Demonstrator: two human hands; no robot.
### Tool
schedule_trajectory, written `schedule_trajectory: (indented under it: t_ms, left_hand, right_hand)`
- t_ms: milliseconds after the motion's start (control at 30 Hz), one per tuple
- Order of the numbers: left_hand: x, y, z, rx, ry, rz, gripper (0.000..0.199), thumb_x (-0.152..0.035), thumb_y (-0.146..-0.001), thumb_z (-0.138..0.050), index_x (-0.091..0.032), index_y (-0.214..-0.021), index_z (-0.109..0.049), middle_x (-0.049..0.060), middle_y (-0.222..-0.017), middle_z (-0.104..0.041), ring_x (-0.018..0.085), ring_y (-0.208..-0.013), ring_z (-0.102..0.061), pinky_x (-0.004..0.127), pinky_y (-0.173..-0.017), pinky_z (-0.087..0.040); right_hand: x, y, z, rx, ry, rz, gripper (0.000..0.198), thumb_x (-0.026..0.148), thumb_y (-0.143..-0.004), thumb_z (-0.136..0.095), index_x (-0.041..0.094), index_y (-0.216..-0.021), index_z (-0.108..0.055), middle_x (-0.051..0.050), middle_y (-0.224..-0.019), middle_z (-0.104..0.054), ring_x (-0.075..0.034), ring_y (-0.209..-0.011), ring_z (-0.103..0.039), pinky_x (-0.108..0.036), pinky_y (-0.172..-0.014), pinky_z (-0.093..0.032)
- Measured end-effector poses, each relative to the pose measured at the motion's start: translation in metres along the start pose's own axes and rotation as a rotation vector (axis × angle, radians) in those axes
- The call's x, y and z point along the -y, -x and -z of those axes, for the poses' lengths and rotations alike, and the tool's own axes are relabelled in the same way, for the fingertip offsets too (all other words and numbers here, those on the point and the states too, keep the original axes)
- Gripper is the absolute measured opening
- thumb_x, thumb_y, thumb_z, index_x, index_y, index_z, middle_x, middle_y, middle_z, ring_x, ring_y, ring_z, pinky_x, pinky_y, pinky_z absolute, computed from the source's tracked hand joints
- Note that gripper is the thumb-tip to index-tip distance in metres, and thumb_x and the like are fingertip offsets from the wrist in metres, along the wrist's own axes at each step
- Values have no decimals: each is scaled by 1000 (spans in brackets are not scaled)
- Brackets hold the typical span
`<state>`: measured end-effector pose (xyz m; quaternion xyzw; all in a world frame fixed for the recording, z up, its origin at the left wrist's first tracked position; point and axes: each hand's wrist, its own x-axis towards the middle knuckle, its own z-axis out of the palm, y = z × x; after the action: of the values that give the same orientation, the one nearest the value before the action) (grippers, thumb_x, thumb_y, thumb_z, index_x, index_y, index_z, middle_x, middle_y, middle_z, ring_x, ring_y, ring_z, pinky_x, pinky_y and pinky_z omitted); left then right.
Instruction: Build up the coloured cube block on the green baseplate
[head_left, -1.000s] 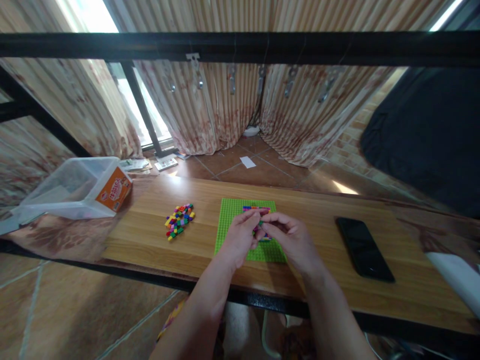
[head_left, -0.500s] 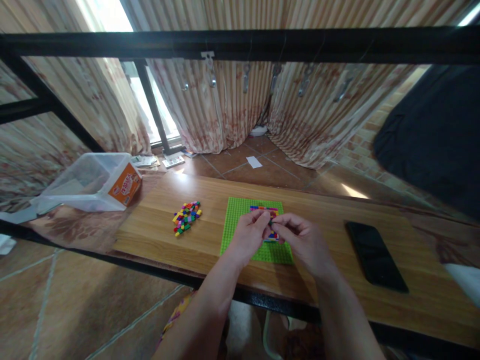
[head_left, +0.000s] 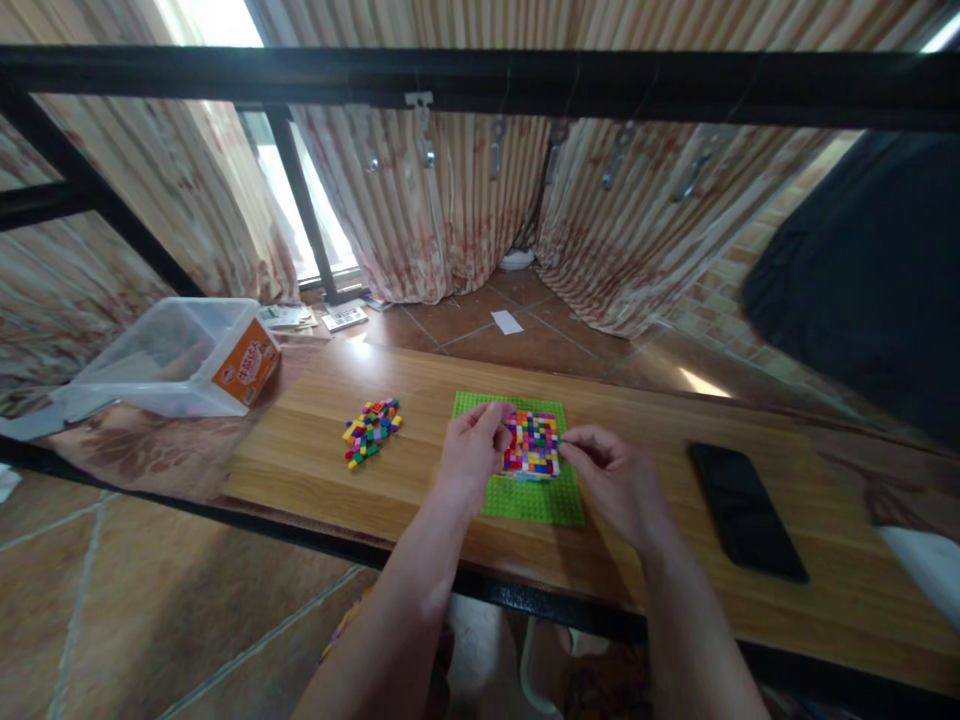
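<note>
A square mosaic of many-coloured building bricks point(head_left: 534, 445) stands on a green studded baseplate point(head_left: 532, 508). My left hand point(head_left: 471, 450) is over the mosaic's left edge, thumb and forefinger pressed together; whatever they may hold is hidden. At the mosaic's right edge, my right hand point(head_left: 615, 478) pinches what looks like a small dark green brick point(head_left: 562, 441) between thumb and forefinger. To the left lies a loose pile of small coloured bricks point(head_left: 372, 432), apart from both hands.
The wooden board point(head_left: 300, 450) carries the baseplate and the brick pile. A black phone point(head_left: 746, 510) lies to the right. At the far left stands a clear plastic bin point(head_left: 172, 360) with an orange label. A dark metal bar point(head_left: 480, 80) crosses above, with striped curtains behind.
My hands have moved apart, the left one leftwards and the right one slightly right. The mosaic's top, mostly covered before, now shows between them.
</note>
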<state>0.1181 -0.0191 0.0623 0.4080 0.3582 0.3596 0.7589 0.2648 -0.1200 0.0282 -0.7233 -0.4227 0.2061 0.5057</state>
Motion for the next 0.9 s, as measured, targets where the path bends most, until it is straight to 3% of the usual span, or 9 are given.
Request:
schedule_trajectory:
  t_ms: [167, 300, 633, 900]
  left_hand:
    - [0, 0, 1, -2, 21, 11, 24, -35, -85, -63, -11, -88, -66, -9, -47, -41, 2, -36, -23, 19, -40, -13]
    - [0, 0, 2, -16, 33, 16, 26, -37, -84, -65, -12, -89, -67, -8, -47, -41, 2, -37, -23, 19, -40, -13]
    - [-1, 1, 1, -9, 33, 10, 23, -35, -84, -64, -12, -87, -66, -9, -47, -40, 2, -36, -23, 18, -39, -14]
    - [-3, 0, 0, -22, 36, 40, 25, -37, -84, -66, -12, -84, -67, -8, -47, -42, 1, -36, -23, 18, -39, -12]
  right_hand:
    - [-6, -2, -7, -75, 81, 131, 16, 41, -79, -70, 26, -79, -76, -6, -105, -67, -26, -101, -62, -42, -88, -48]
    - [-16, -3, -16, -86, 65, 139, 14, 40, -78, -73, 28, -79, -78, -6, -110, -64, -26, -109, -60, -48, -102, -41]
    - [-34, -9, -30, -113, -122, 10, 15, 40, -70, -79, 26, -77, -78, -8, -112, -64, -28, -114, -58, -47, -100, -43]
    - [-33, -10, -40, -139, -407, -152, 25, 39, -59, -84, 22, -74, -73, -5, -98, -72, -23, -96, -65, -42, -91, -50]
